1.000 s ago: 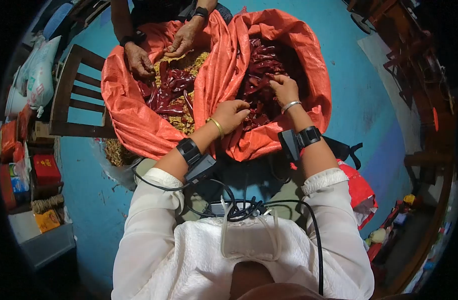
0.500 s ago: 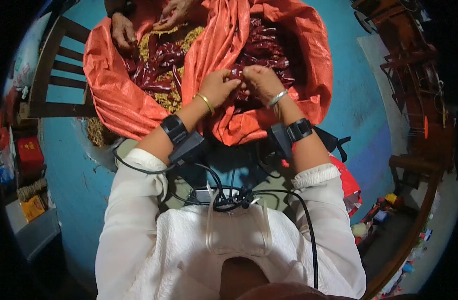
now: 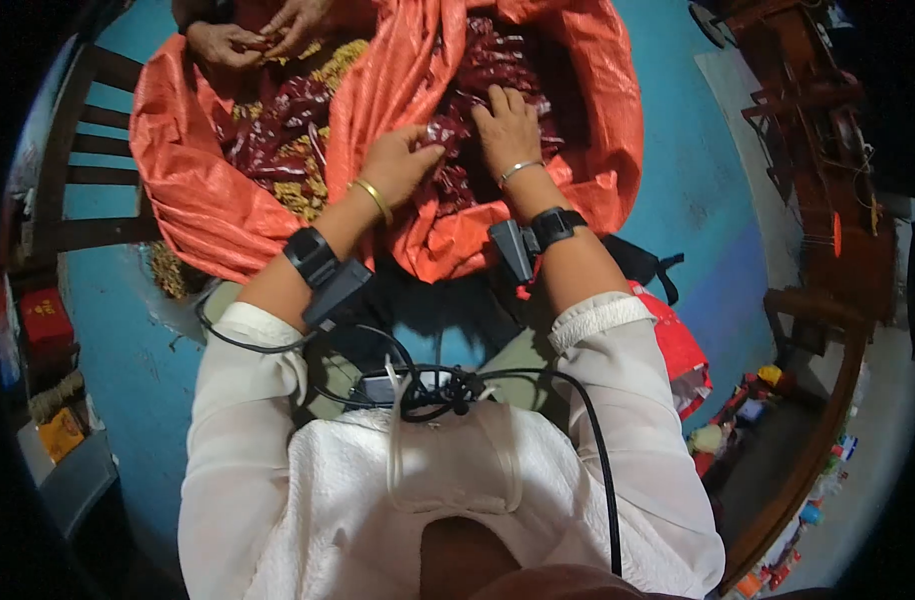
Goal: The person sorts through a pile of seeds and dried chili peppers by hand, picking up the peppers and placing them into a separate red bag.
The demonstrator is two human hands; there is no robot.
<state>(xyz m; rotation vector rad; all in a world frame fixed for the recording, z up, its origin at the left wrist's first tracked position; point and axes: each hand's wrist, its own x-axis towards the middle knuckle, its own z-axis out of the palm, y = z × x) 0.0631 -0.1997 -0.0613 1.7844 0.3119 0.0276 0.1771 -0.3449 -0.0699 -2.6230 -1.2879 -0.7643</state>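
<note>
My left hand [image 3: 403, 165] is at the front of the right orange sack [image 3: 618, 120], its fingers closed on a shiny dark red dried chili [image 3: 446, 132]. To the right, my right hand [image 3: 508, 130] reaches into the same sack. Its fingers are spread over the heap of dried chilies [image 3: 498, 60], and I see nothing held in it. The left orange sack [image 3: 188, 180] stands alongside, with more red chilies [image 3: 283, 130] over yellowish bits [image 3: 303, 200]. The fold of orange cloth between the two openings lies beside my left hand.
Another person's hands [image 3: 263, 35] work over the left sack. A wooden chair [image 3: 88, 175] stands at left, wooden furniture [image 3: 828, 130] at right. A red bag [image 3: 673, 345] lies by my right side. Black cables [image 3: 458, 390] cross my lap. The floor [image 3: 693, 180] is blue.
My hands were together at a chili; now my right hand has moved away, forward onto the heap. The other person's hands have come together. The whole view has shifted slightly.
</note>
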